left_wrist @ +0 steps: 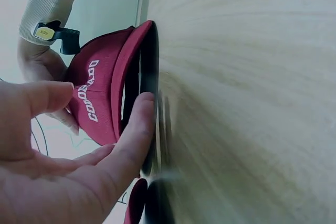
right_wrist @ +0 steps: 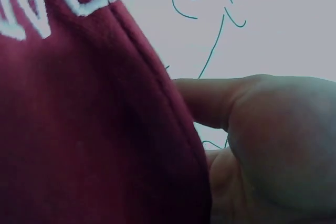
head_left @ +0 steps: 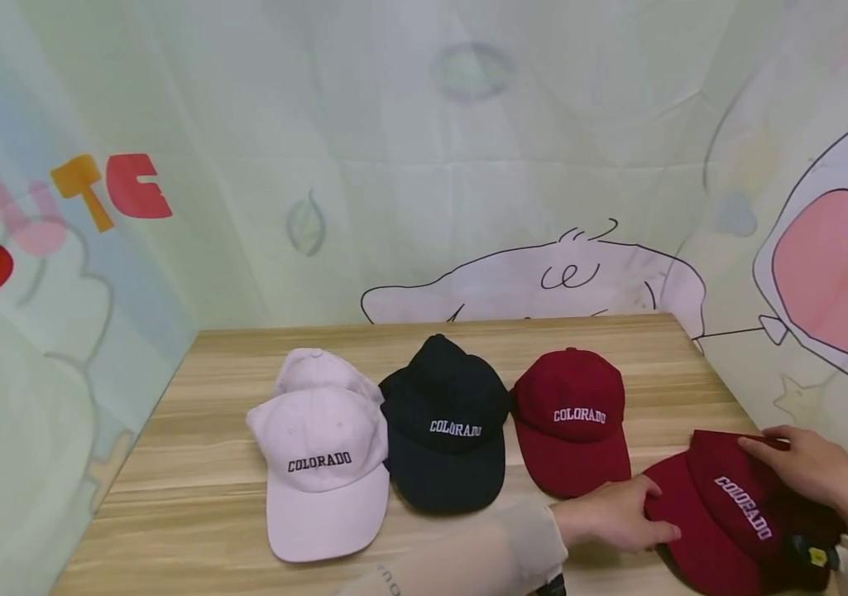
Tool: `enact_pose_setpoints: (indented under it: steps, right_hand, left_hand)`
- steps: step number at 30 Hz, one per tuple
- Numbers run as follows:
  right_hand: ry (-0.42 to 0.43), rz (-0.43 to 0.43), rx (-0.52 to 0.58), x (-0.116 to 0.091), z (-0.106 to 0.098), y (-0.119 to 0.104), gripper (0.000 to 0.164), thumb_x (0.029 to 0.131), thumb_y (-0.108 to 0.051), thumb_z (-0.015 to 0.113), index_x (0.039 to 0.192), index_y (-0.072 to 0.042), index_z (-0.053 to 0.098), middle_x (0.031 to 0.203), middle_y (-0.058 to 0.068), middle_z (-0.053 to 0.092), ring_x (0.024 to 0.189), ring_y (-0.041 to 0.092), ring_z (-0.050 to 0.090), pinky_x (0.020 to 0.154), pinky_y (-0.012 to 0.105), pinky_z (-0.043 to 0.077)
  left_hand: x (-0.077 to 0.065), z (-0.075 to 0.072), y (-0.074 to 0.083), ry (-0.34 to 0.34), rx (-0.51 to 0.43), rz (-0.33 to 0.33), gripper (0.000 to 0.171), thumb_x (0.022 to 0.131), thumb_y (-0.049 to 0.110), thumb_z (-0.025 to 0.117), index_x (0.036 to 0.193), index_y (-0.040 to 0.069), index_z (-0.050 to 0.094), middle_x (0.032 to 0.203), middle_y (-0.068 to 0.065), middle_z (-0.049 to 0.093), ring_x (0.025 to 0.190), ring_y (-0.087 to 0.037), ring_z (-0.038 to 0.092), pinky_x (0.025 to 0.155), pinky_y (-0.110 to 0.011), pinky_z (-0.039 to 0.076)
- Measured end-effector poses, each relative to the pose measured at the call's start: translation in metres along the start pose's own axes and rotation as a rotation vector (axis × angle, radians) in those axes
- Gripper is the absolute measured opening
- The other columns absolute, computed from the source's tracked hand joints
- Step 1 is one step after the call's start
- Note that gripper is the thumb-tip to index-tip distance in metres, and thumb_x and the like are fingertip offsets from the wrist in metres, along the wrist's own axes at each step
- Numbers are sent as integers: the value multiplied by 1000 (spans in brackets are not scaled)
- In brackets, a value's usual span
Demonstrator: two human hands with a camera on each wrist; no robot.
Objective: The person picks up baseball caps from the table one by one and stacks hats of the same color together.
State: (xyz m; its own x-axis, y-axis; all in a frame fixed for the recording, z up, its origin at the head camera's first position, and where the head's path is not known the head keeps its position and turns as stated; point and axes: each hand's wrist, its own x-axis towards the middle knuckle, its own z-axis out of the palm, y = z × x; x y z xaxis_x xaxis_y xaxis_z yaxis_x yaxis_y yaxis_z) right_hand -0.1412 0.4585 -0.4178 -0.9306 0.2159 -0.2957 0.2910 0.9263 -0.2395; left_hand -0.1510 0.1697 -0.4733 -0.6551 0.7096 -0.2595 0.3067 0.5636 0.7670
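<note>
A dark red cap (head_left: 727, 520) with white COLORADO lettering lies tilted at the table's right front. My right hand (head_left: 809, 468) grips the far side of its crown; the right wrist view shows part of that hand (right_wrist: 278, 135) behind the red fabric. At the brim is my left hand (head_left: 617, 513). The left wrist view shows the cap's brim (left_wrist: 126, 72) between the left thumb and a finger, with the finger along its underside. A second red cap (head_left: 571, 418) sits just beyond the left hand. Inside the gripped cap, the right fingers are hidden.
Left of the second red cap sit overlapping black caps (head_left: 446, 447), then pale pink caps (head_left: 323, 463), brims toward me. They stand in a row on a wood-grain table (head_left: 200, 463). Printed cloth (head_left: 394, 182) hangs behind and at both sides.
</note>
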Motion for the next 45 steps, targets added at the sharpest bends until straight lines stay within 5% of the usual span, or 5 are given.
enact_pose_setpoints:
  steps: [9, 12, 17, 30, 45]
  right_hand:
    - [178, -85, 23, -6, -13, -19, 76, 101, -50, 61, 132, 18, 51, 123, 48, 55, 94, 50, 61, 78, 63, 50]
    - [220, -119, 49, -8, -20, -31, 72, 99, -48, 65, 133, 14, 55, 120, 45, 59, 88, 42, 63, 70, 49, 51]
    - [254, -192, 113, -10, -31, -57, 68, 95, -45, 73, 136, 7, 59, 106, 32, 69, 77, 24, 65, 62, 32, 47]
    - [340, -444, 120, -16, -53, -113, 52, 85, -33, 87, 132, -16, 70, 117, 18, 75, 82, -11, 58, 69, 20, 45]
    - [231, -781, 173, -11, -50, -174, 51, 90, -19, 82, 136, -32, 67, 121, -2, 75, 94, 1, 69, 78, 21, 56]
  left_hand:
    - [-1, -9, -9, 35, -433, -35, 67, 97, 23, 71, 151, 8, 34, 65, -1, 72, 55, -9, 66, 53, -19, 45]
    - [0, -13, -15, 9, -574, -25, 74, 98, 18, 70, 155, 0, 26, 68, -11, 75, 63, -23, 75, 54, -20, 51]
    - [0, -19, -27, -84, -716, 4, 48, 100, 12, 66, 138, -1, 40, 80, -25, 76, 87, -45, 76, 61, -28, 60]
    - [-15, -39, -40, -118, -685, 18, 19, 102, 16, 66, 104, 9, 48, 84, -21, 78, 82, -39, 78, 74, -42, 64]
    - [-47, -67, -60, -67, -345, 72, 27, 106, 27, 59, 86, 8, 61, 70, -4, 77, 61, -17, 73, 57, -26, 55]
